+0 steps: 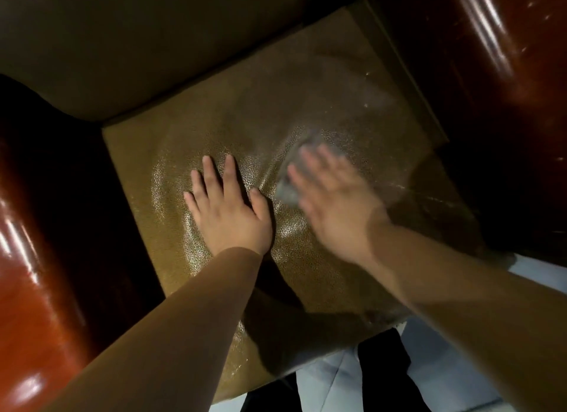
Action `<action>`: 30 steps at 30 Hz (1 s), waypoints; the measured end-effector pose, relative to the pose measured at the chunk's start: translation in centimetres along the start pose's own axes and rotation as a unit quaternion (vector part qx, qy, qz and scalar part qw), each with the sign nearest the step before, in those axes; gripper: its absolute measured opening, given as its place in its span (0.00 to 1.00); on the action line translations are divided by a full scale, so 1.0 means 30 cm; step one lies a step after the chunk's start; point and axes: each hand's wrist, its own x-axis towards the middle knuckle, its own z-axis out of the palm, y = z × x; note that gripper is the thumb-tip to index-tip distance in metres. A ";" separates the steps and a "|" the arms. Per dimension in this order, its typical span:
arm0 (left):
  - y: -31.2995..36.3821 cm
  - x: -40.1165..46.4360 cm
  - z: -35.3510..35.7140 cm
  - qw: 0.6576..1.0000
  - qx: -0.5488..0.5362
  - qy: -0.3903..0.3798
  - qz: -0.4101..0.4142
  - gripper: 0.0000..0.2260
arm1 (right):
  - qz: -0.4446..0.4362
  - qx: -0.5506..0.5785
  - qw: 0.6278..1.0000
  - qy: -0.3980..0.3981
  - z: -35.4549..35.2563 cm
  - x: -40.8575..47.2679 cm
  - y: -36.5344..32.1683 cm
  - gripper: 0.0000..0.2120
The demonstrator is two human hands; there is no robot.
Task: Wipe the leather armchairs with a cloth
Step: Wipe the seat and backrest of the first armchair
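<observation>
The armchair's seat cushion [251, 105] is olive-brown grained leather and fills the middle of the view. My left hand [225, 207] lies flat on it with fingers straight and spread. To its right, my right hand [329, 203] is blurred by motion, its fingers straight, pressing a grey cloth [288, 187] onto the cushion. Only the cloth's left edge and a bit above the fingertips show; the rest is hidden under the hand. Both forearms wear tan sleeves.
Glossy reddish-brown armrests flank the seat, one at the left [33, 289] and one at the upper right [503, 59]. The olive backrest [138, 37] rises behind the cushion. Pale floor tiles [441, 378] and my dark trouser legs [383, 359] show below the seat's front edge.
</observation>
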 end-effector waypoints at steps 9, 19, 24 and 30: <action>-0.007 0.000 0.005 1.000 -0.004 -0.027 0.003 0.32 | 0.300 0.096 0.948 0.036 -0.006 0.098 0.210 0.30; -0.024 0.022 -0.040 0.990 0.021 -0.136 0.018 0.34 | 0.073 0.004 0.996 -0.053 -0.030 0.074 0.171 0.32; -0.072 0.049 -0.107 0.984 0.020 -0.172 0.035 0.32 | 0.307 0.060 0.948 -0.065 -0.086 0.175 0.093 0.36; 0.031 0.138 -0.081 0.985 -0.058 -0.035 -0.160 0.32 | -0.136 -0.039 0.984 -0.104 -0.075 0.215 0.161 0.35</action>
